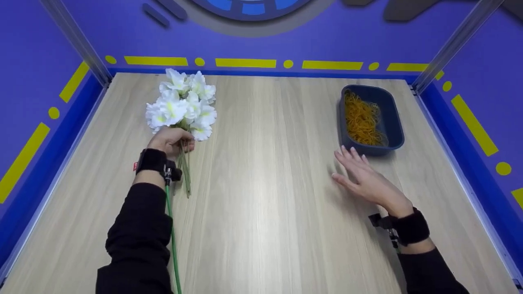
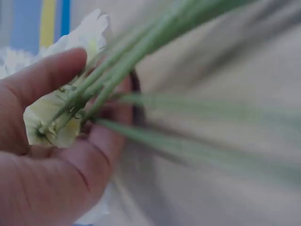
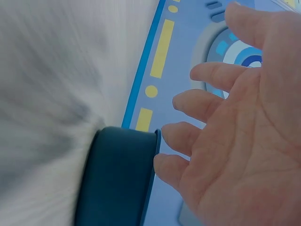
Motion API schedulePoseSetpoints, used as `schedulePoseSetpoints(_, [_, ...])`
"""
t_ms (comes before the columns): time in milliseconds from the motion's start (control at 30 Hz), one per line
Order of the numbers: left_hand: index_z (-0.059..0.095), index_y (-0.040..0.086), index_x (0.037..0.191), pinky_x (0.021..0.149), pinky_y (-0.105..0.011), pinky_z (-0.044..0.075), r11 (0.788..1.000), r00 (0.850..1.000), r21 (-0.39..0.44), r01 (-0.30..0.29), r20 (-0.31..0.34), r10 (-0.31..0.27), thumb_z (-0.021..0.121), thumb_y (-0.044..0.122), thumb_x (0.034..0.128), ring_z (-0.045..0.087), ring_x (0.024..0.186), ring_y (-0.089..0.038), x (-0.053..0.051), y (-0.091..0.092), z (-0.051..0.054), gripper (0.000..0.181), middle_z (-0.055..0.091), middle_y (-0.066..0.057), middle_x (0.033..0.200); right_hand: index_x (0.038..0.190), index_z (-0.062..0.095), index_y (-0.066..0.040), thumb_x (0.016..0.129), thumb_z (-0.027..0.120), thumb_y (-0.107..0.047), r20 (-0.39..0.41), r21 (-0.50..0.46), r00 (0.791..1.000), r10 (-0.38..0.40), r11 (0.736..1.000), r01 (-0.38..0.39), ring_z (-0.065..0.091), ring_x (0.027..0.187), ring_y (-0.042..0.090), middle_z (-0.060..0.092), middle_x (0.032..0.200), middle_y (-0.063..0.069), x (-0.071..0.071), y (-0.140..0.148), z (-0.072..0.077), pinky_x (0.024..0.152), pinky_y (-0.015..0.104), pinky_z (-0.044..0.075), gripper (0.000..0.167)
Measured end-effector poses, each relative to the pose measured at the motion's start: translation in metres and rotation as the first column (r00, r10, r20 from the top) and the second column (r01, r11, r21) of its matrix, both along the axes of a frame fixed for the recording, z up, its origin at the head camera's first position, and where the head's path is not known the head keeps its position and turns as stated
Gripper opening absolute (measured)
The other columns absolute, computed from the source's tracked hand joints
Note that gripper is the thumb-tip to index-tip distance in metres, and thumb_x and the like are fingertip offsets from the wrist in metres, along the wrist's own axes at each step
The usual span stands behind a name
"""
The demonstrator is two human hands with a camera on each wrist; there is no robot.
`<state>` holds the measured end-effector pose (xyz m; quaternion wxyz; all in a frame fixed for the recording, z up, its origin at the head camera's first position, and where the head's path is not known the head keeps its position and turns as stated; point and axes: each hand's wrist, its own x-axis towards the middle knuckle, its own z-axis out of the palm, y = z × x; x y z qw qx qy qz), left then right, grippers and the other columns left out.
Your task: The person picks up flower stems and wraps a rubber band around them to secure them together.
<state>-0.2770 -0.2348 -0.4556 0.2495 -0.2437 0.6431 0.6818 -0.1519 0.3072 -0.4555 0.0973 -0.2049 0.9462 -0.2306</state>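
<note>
A bunch of white artificial-looking flowers (image 1: 179,104) with long green stems (image 1: 186,173) is at the left of the table. My left hand (image 1: 171,141) curls its fingers round the stems just below the blooms; in the left wrist view the stems (image 2: 136,54) pass between thumb and fingers and spread apart. My right hand (image 1: 361,175) hovers with straight, spread fingers and holds nothing. Just beyond its fingertips stands a dark blue-grey tub (image 1: 392,110) with a tangle of orange-yellow rubber bands (image 1: 361,120) in it. The right wrist view shows the tub's outer wall (image 3: 117,174) beside the hand.
The wooden table (image 1: 261,183) is bounded by blue panels (image 1: 261,49) with yellow marks at the back and both sides. Metal posts (image 1: 457,43) stand at the back corners. A green cable (image 1: 173,245) runs along the left forearm.
</note>
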Motion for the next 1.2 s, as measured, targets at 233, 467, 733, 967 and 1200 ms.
schedulePoseSetpoints(233, [0.056,0.003,0.072,0.05,-0.025,0.046,0.915,0.974,0.343,-0.214,0.142,0.174,0.055,0.001,0.0965,0.052,0.049,-0.017,-0.005,0.0,-0.007,0.024,0.059,-0.009,0.063,0.158,0.027,-0.003,0.105,0.05,-0.048,-0.016,0.022,1.0,0.018,1.0,-0.018,0.008,0.152,0.044,0.016,0.163,0.026,-0.003,-0.005,-0.002,0.121,0.06,0.007,0.073])
schedulePoseSetpoints(467, [0.053,0.005,0.076,0.045,-0.02,0.027,0.882,0.98,0.429,-0.195,0.113,0.162,0.061,0.015,0.1019,0.036,0.05,-0.011,-0.009,0.002,-0.008,0.029,0.046,-0.001,0.062,0.158,0.027,-0.003,0.105,0.048,-0.05,-0.002,0.026,1.0,0.021,0.999,-0.021,0.009,0.152,0.043,0.017,0.164,0.025,-0.004,-0.006,-0.003,0.121,0.059,0.008,0.073])
schedulePoseSetpoints(733, [0.036,0.013,0.075,0.043,-0.016,0.017,0.826,0.957,0.488,-0.283,0.08,0.28,0.056,0.021,0.1052,0.027,0.042,-0.007,-0.011,0.004,-0.004,0.037,0.03,0.004,0.058,0.158,0.026,-0.001,0.106,0.047,-0.047,0.013,0.0,1.0,0.015,1.0,-0.015,0.01,0.151,0.045,0.018,0.162,0.027,-0.009,-0.004,-0.004,0.12,0.062,0.008,0.072])
schedulePoseSetpoints(967, [0.027,0.018,0.06,0.04,-0.019,0.015,0.679,0.89,0.622,-0.39,0.065,0.452,0.051,0.028,0.1057,0.02,0.038,-0.007,-0.013,0.015,0.0,0.053,0.027,0.006,0.046,0.158,0.022,0.0,0.106,0.045,-0.049,0.039,-0.014,0.999,0.007,1.0,-0.006,0.009,0.152,0.043,0.016,0.164,0.024,-0.016,-0.005,-0.005,0.12,0.06,0.008,0.075])
schedulePoseSetpoints(1200, [0.028,0.018,0.058,0.036,-0.021,0.014,0.543,0.824,0.748,-0.381,0.008,0.567,0.051,0.029,0.1051,0.019,0.037,-0.006,-0.008,0.05,0.007,0.054,0.023,0.008,0.046,0.16,0.008,-0.002,0.102,0.051,-0.055,0.049,-0.048,0.999,-0.024,0.999,0.026,0.007,0.153,0.039,0.005,0.167,0.02,-0.017,-0.01,-0.004,0.122,0.055,0.009,0.09])
